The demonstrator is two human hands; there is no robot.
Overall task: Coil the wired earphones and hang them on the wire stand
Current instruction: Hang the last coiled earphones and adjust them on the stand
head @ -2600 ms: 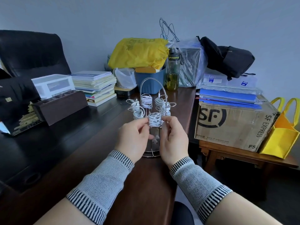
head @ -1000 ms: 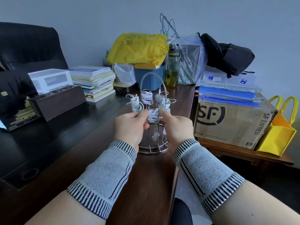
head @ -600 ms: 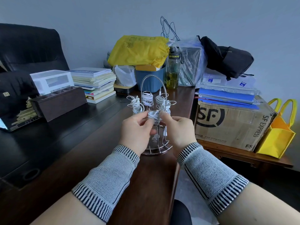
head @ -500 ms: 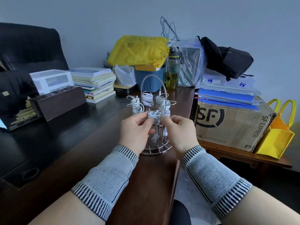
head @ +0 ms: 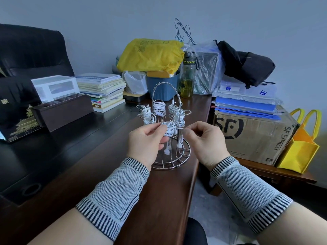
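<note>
A chrome wire stand point(head: 171, 162) with an arched handle stands on the brown desk near its right edge. Several coiled white earphones hang on its arms. The front coil of earphones point(head: 169, 129) hangs on the nearest arm, its earbuds dangling below. My left hand point(head: 146, 141) pinches the coil's left side between thumb and forefinger. My right hand point(head: 203, 141), fingers curled, pinches a thin strand running from the coil's right side. Both wrists wear grey knit sleeves.
Behind the stand are a blue bin point(head: 163, 85), a drink bottle point(head: 188, 77) and a yellow bag point(head: 150, 55). Stacked books point(head: 103, 91) and a brown organiser point(head: 62, 110) sit on the left. A cardboard box point(head: 251, 137) stands past the desk's right edge.
My hands have drawn slightly apart at the sides of the front coil. The coil now hangs on the stand's front arm with its earbuds dangling free.
</note>
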